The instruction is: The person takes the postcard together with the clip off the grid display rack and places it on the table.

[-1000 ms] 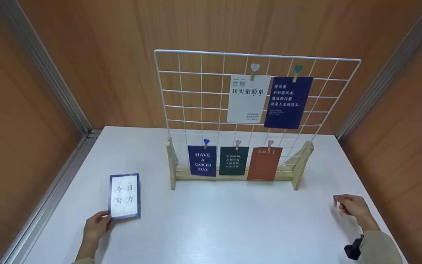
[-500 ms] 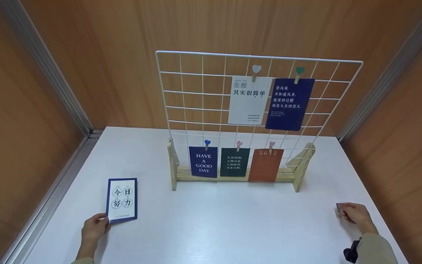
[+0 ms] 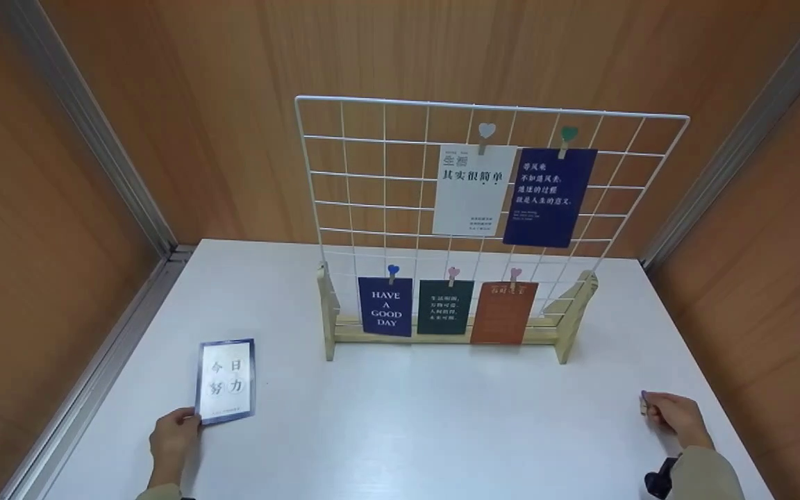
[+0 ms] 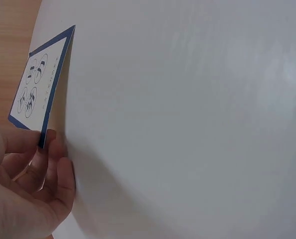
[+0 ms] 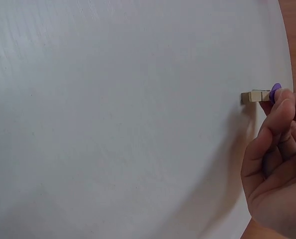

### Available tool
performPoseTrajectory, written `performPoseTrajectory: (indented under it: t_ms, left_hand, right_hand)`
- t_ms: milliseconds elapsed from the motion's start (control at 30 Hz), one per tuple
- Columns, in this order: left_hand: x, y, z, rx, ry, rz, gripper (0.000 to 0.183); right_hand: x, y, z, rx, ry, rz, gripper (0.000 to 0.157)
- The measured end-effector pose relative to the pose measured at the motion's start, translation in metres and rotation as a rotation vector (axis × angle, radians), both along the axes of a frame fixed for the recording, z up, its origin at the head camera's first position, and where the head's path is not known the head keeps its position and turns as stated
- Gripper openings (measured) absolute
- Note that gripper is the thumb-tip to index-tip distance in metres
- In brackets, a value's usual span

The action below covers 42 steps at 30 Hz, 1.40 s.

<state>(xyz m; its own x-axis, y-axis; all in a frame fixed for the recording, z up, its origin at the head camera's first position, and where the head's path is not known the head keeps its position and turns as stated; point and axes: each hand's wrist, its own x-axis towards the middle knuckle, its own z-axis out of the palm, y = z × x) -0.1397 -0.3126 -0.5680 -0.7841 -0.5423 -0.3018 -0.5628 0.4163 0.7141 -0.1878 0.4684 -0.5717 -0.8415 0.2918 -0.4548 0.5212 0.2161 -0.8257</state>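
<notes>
At the left of the table my left hand pinches the lower left corner of a white card with a blue border and four circled characters. In the left wrist view the card tilts up from the white surface, thumb on one face and fingers behind. Over at the right, my right hand pinches a small wooden clothespin by its end. The right wrist view shows the clothespin with a purple piece at the fingertips, its jaws pointing away from the hand.
A white wire grid stands in a wooden base at the back. Clipped to it are a white card, blue cards, a green card and an orange card. Wooden walls enclose the table.
The left hand has shifted slightly left and down with the bordered card, whose tilt varies. The right hand has come down toward the near side with the clothespin. The grid's cards stay put.
</notes>
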Motion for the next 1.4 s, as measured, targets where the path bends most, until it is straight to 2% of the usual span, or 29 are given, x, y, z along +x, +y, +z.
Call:
performPoseTrajectory:
  t_ms: [133,467,667,867,967,1100,1233,1400]
  left_hand:
    - [-0.001,0.001,0.000,-0.011,-0.024,0.018,0.029]
    - [0.000,0.002,0.002,-0.039,-0.009,-0.016,0.029]
    - [0.002,0.004,0.005,-0.048,0.020,-0.009,0.030]
    - [0.000,0.003,0.001,-0.028,0.036,0.015,0.033]
    - [-0.010,-0.005,-0.022,-0.047,0.065,0.028,0.035]
    - [-0.029,-0.018,-0.060,-0.106,0.141,0.032,0.039]
    - [-0.043,-0.017,-0.071,-0.144,0.238,0.029,0.038]
    - [-0.062,-0.008,-0.073,-0.160,0.378,0.000,0.038]
  right_hand:
    - [0.000,0.000,-0.001,-0.010,-0.017,-0.018,0.026]
    - [-0.002,0.002,-0.001,-0.026,-0.019,-0.051,0.021]
    - [0.000,0.000,-0.003,-0.019,-0.013,-0.071,0.029]
    - [0.002,-0.001,-0.006,-0.031,0.006,-0.084,0.038]
    - [0.004,0.001,-0.008,-0.016,0.020,-0.084,0.045]
    - [0.007,0.006,-0.010,0.047,0.024,-0.073,0.055]
    - [0.008,0.008,-0.008,0.086,0.007,-0.055,0.056]
    - [0.005,0.006,0.002,0.071,0.057,-0.008,0.056]
